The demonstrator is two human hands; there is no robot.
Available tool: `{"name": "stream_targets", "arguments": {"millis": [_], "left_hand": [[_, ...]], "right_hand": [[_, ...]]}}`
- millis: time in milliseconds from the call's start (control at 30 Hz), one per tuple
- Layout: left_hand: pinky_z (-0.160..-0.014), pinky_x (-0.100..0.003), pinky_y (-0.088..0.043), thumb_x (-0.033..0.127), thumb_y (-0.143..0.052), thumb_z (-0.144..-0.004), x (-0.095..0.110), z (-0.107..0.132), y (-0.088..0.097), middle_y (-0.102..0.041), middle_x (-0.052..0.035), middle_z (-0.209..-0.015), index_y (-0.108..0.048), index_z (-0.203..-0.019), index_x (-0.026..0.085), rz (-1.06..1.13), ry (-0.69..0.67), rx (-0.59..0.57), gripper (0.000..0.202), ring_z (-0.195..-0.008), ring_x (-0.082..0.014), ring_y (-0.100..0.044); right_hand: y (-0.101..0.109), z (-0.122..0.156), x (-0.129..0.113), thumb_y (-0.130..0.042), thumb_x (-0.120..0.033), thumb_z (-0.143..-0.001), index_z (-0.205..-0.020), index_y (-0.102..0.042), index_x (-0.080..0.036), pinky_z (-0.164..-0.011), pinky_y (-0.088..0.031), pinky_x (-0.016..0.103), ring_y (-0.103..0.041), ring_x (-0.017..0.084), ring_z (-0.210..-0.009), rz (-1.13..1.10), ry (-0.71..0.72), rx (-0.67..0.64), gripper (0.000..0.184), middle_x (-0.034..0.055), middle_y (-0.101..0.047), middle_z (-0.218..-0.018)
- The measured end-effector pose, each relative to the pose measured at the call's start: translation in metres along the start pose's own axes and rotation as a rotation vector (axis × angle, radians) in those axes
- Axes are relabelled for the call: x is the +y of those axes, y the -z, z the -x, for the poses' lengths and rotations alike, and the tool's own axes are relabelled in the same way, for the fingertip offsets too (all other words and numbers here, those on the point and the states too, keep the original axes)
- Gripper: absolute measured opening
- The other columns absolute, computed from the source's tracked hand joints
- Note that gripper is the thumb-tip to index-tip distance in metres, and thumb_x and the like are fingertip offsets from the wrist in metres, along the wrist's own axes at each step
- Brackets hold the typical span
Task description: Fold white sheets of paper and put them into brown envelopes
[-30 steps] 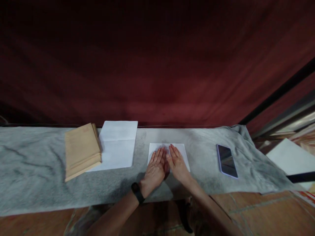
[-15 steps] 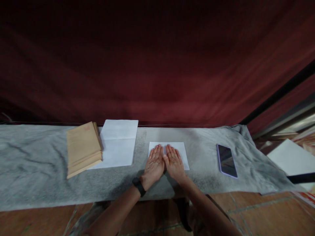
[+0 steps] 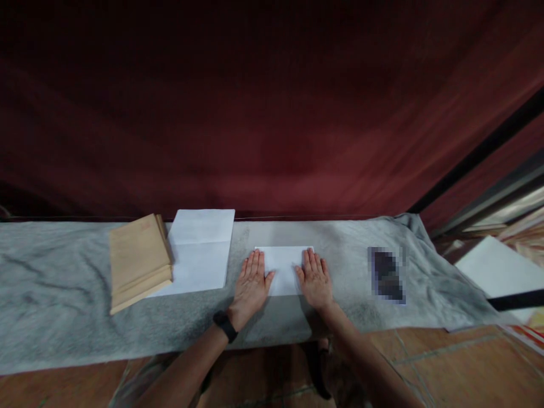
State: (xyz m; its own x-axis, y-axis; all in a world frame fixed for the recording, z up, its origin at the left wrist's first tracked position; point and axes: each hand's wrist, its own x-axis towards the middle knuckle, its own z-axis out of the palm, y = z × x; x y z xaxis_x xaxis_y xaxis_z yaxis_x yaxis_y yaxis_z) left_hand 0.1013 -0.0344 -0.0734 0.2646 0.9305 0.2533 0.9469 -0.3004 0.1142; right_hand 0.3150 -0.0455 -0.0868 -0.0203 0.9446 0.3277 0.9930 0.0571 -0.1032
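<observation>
A small white sheet of paper [image 3: 283, 269], apparently folded, lies flat on the grey cloth in front of me. My left hand [image 3: 253, 280] presses flat on its left edge, fingers stretched forward and thumb out to the side. On the right edge rests my right hand [image 3: 315, 279], also flat with the fingers extended. The middle of the paper shows between the two thumbs. A dark watch [image 3: 225, 326] is on my left wrist.
Left of my hands lie larger white sheets [image 3: 204, 249] with a crease across them. Brown envelopes [image 3: 138, 249] overlap their left side in a stack. A phone [image 3: 386, 276], pixelated, lies to the right on the grey cloth [image 3: 276, 326]. A dark red curtain [image 3: 272, 136] hangs behind.
My hands have slid apart, from side by side at the paper's middle to its left and right edges. The view has shifted slightly.
</observation>
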Motion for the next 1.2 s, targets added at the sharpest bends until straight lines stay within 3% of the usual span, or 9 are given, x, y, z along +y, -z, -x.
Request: {"name": "stream_targets", "arguments": {"millis": [233,367,500,700,833,967,1200], "left_hand": [[-0.124,-0.048,-0.022,0.04,-0.029,-0.103,-0.005,0.001,0.004,-0.036,-0.0197,-0.158,-0.036,-0.152,0.003,-0.046,0.013,0.0,0.062,-0.15,-0.0278,-0.03],[-0.124,-0.049,-0.022,0.036,-0.029,-0.103,0.004,-0.007,0.008,-0.042,-0.0219,-0.155,-0.039,-0.15,0.001,-0.044,0.024,0.069,0.059,-0.148,-0.0287,-0.034],[-0.123,-0.047,-0.027,0.03,-0.031,-0.101,0.024,-0.02,0.005,-0.041,-0.0196,-0.157,-0.037,-0.151,0.003,0.01,-0.056,0.08,0.057,-0.15,-0.0264,-0.031],[-0.122,-0.049,-0.027,0.019,-0.042,-0.092,0.043,-0.032,-0.01,-0.036,-0.018,-0.16,-0.032,-0.154,0.008,0.027,-0.163,-0.018,0.064,-0.151,-0.0288,-0.029],[-0.122,-0.05,-0.025,0.021,-0.042,-0.094,0.04,-0.033,-0.013,-0.037,-0.0166,-0.16,-0.034,-0.154,0.01,0.012,-0.174,-0.024,0.062,-0.151,-0.0285,-0.028],[-0.123,-0.046,-0.025,0.02,-0.03,-0.099,0.032,-0.033,-0.011,-0.039,-0.0167,-0.159,-0.038,-0.152,0.006,0.003,-0.104,-0.023,0.055,-0.15,-0.0251,-0.031],[-0.123,-0.047,-0.026,0.036,-0.032,-0.102,0.018,-0.029,-0.01,-0.038,-0.0193,-0.158,-0.039,-0.151,0.003,-0.004,0.0,0.031,0.06,-0.15,-0.0275,-0.031]], "right_hand": [[-0.003,0.008,0.018,-0.018,-0.046,-0.106,-0.152,-0.04,-0.006,-0.118,-0.029,0.052,-0.041,0.032,-0.143,-0.006,-0.076,-0.01,0.065,0.0197,-0.043,-0.155],[0.004,-0.001,0.018,-0.016,-0.045,-0.106,-0.147,-0.047,-0.003,-0.116,-0.03,0.056,-0.04,0.034,-0.144,-0.044,-0.147,0.026,0.066,0.0242,-0.045,-0.153],[0.015,-0.026,-0.007,-0.018,-0.041,-0.106,-0.151,-0.04,-0.003,-0.118,-0.031,0.052,-0.034,0.03,-0.148,-0.187,-0.061,0.043,0.062,0.0206,-0.04,-0.157],[0.007,-0.044,-0.051,-0.015,-0.039,-0.107,-0.147,-0.05,-0.01,-0.12,-0.031,0.044,-0.038,0.024,-0.146,-0.33,0.03,-0.114,0.06,0.0135,-0.045,-0.155],[-0.003,-0.037,-0.052,-0.018,-0.036,-0.108,-0.147,-0.048,-0.01,-0.122,-0.027,0.045,-0.038,0.022,-0.146,-0.27,0.063,-0.105,0.056,0.0127,-0.049,-0.153],[-0.006,-0.03,-0.043,-0.024,-0.034,-0.107,-0.149,-0.046,-0.011,-0.121,-0.028,0.047,-0.039,0.024,-0.146,-0.174,0.073,-0.017,0.053,0.0146,-0.046,-0.154],[-0.008,-0.025,-0.025,-0.021,-0.041,-0.107,-0.149,-0.043,-0.003,-0.118,-0.031,0.05,-0.041,0.03,-0.144,-0.09,0.041,0.047,0.061,0.0215,-0.044,-0.154]]}}
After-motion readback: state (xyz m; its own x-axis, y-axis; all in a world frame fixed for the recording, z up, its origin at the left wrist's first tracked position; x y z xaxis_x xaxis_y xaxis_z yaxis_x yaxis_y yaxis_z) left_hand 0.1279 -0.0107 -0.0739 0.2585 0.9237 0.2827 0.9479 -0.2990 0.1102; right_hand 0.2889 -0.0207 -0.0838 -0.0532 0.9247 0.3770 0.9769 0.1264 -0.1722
